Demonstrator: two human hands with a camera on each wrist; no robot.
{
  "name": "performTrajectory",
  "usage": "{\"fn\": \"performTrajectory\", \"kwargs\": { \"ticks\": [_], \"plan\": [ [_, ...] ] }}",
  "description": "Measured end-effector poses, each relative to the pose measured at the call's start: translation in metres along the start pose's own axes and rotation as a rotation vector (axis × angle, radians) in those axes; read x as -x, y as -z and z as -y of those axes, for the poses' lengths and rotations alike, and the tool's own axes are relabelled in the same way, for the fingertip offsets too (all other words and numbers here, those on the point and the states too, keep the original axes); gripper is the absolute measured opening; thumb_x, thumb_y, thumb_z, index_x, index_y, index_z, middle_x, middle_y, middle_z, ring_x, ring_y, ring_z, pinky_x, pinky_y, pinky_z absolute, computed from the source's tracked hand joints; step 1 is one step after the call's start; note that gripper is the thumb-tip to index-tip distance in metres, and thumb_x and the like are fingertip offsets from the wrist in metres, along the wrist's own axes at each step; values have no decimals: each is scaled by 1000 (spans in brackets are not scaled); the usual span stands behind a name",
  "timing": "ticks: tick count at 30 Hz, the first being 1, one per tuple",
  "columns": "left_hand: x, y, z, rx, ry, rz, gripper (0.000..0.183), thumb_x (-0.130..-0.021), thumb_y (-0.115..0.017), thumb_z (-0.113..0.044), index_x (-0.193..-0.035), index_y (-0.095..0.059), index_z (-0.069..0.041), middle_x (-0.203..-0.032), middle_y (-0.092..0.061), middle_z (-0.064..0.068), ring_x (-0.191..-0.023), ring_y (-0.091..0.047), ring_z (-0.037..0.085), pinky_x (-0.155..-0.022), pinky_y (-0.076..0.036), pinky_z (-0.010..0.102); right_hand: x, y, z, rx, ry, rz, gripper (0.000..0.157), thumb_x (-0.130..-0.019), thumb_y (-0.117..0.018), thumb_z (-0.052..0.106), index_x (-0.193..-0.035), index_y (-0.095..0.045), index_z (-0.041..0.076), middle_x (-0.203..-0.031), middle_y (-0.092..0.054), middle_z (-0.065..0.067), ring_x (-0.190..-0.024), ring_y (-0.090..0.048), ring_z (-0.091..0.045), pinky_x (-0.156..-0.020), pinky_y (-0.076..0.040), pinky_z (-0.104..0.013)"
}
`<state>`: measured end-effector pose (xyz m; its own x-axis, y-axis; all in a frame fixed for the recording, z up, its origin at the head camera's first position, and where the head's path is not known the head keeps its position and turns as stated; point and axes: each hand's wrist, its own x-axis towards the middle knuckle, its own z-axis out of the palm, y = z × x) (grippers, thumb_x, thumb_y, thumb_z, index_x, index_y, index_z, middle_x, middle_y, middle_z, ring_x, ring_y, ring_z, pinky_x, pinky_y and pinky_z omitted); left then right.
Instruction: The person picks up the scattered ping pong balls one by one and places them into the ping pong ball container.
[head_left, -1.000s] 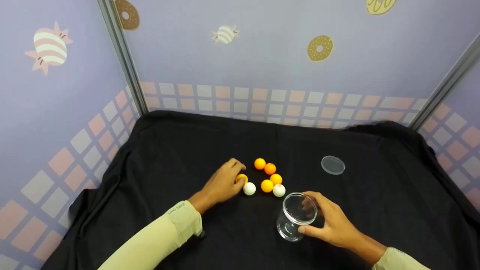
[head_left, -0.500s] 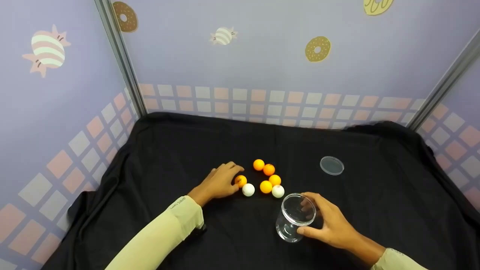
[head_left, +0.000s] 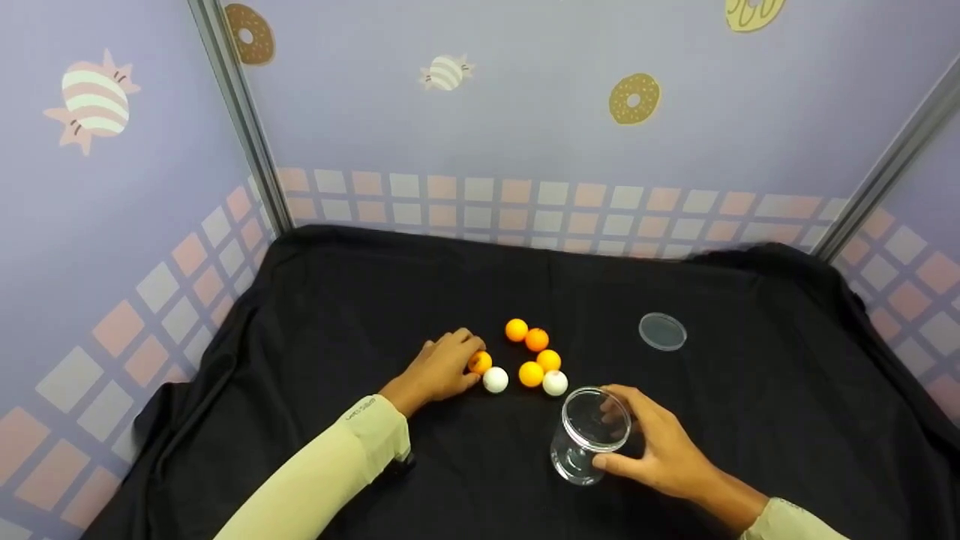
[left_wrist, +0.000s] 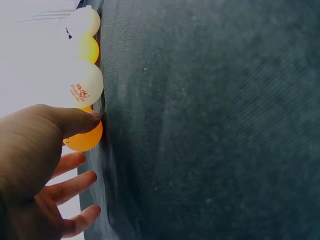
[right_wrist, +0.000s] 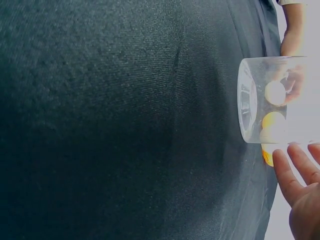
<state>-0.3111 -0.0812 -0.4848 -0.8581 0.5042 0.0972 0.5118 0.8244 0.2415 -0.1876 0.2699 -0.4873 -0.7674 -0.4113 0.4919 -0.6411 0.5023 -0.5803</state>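
In the head view my left hand [head_left: 435,369] pinches an orange ping-pong ball [head_left: 480,364] on the black cloth. The left wrist view shows the thumb across that orange ball [left_wrist: 87,139], with several other fingers spread below it. A white ping-pong ball [head_left: 496,380] lies right beside the pinched one. My right hand [head_left: 664,450] holds a clear round jar [head_left: 574,457], thumb on the near side and fingers round the back. The jar stands upright with its mouth uncovered, and no balls are inside. Through its wall [right_wrist: 245,105], the right wrist view shows balls beyond.
Ahead of the jar lie more ping-pong balls, several orange ones [head_left: 532,374] and a white one [head_left: 555,383]. A clear round lid [head_left: 663,331] lies flat farther back on the right. Wrinkled black cloth [head_left: 360,292] covers the table, with printed panels [head_left: 525,112] around it.
The left hand's fingers have closed in on the orange ball from its left and far side. The right hand and jar have stayed put, while the head view shifts slightly.
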Motion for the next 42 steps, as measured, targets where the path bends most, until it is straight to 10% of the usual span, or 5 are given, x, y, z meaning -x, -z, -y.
{"fn": "performTrajectory", "kwargs": {
  "ticks": [19,42],
  "plan": [
    [10,6,-10,-39,-11,-88,38,-93,-74,-31,-127,-63,-21,-121,-60,2,-101,-61,24,-83,-51,45,3,-2,0,2,33,-25,87,-66,-96,25,-141,-54,18,-115,-65,11,-96,-68,-17,-72,-60,-30],
    [32,48,-117,-160,-307,-367,41,-87,-77,-35,-123,-65,-23,-121,-63,-2,-106,-66,20,-74,-48,38,1,-2,-1,5,19,-21,87,-67,-96,25,-142,-53,19,-114,-67,5,-98,-68,-17,-71,-59,-30]
  ]
}}
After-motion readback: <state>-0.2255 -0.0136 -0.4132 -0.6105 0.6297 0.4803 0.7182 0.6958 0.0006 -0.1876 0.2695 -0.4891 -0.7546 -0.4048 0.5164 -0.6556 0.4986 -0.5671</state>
